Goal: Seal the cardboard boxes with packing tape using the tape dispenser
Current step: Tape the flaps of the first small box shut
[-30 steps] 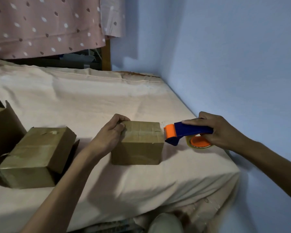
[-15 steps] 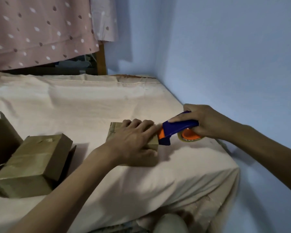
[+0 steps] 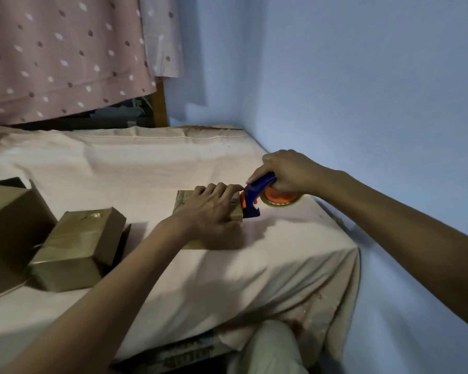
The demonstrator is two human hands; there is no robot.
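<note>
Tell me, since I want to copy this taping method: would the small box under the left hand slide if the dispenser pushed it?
Probably yes. The small box sits on loose cloth, and it looks light for its size. The left hand pressing flat on top likely prevents that while the tape dispenser pushes against its end.

Left hand [image 3: 212,209] lies flat, fingers extended; right hand [image 3: 287,170] is curled, gripping.

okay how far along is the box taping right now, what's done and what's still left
Looks done: the taped box on the left, shiny with tape. In hand: the left hand rests flat on the small box while the right hand grips the tape dispenser at that box's right edge. Probably left: the bigger box at far left; I can't tell whether it's sealed.
</note>
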